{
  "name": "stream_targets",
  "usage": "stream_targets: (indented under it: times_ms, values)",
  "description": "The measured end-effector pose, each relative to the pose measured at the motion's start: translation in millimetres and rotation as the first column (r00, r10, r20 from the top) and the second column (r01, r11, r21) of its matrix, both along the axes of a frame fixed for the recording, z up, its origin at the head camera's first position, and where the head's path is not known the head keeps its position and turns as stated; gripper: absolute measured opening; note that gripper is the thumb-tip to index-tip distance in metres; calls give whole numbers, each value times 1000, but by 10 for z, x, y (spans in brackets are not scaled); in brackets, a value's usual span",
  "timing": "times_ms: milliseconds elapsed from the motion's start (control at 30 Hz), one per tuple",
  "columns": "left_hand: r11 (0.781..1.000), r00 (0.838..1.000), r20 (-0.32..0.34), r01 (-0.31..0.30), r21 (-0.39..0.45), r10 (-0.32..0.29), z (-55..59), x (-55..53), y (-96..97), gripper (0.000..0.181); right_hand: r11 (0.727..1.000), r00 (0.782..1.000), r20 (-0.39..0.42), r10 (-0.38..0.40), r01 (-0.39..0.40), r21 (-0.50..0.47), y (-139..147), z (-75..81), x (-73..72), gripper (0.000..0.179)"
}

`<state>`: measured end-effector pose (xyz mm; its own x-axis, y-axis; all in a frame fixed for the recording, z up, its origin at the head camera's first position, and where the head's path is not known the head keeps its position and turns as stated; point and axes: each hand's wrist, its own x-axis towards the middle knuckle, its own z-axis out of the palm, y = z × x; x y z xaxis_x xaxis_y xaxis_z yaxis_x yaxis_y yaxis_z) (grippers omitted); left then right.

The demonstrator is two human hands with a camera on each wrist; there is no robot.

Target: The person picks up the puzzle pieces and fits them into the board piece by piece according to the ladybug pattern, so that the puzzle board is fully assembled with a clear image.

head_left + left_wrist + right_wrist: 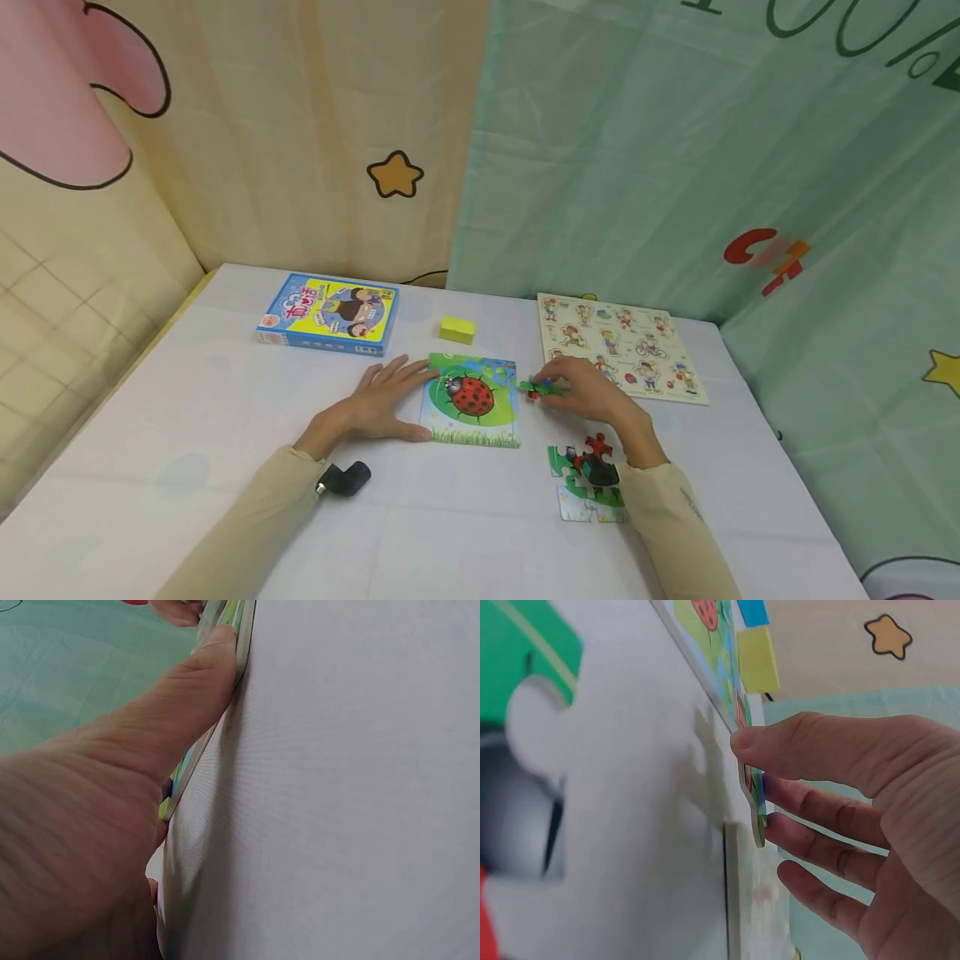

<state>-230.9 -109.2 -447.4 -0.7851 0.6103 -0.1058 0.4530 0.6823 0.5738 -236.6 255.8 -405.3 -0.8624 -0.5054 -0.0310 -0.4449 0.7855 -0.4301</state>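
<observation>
A square ladybug picture puzzle [491,429] lies flat in the middle of the white table. My left hand [381,406] rests along its left side, fingers spread at the upper left edge and the thumb at the lower left corner. To the right of it, my right hand [587,388] pinches a green, red and blue jigsaw piece [532,387] between thumb and fingers. The right wrist view shows this thin piece [754,799] edge-on, raised above the table. Nearer me lie several ladybug jigsaw pieces [576,505], partly covered by the right sleeve and wrist camera.
A blue and yellow box [322,340] lies at the back left. Behind the ladybug picture sits a small yellow block [457,330]. At the back right, a cream board [633,333] printed with little figures reaches under my right hand. Curtains stand behind the table.
</observation>
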Motion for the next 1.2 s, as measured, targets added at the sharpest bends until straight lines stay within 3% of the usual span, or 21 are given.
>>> stream_targets:
  times_ms: [233, 700, 900, 1200]
  values:
    - [1000, 1000, 9, -1, -9, 2, -26, -18, -2, 96, 998, 999, -12, 38, -38, 42, -287, 64, -134, 23]
    - [1000, 1000, -3, 2, -15, -2, -13, -11, -4, 96, 989, 994, -8, 106, -105, 102, -661, 22, -341, 25]
    - [1000, 1000, 0, 0, -20, 0, -7, -9, -3, 96, 983, 991, -1, 136, -135, 127, -808, 5, -396, 26]
    - [1000, 1000, 6, 1, -18, -1, -3, -14, -5, 96, 983, 993, 24, 117, -120, 138, -917, -20, -418, 26]
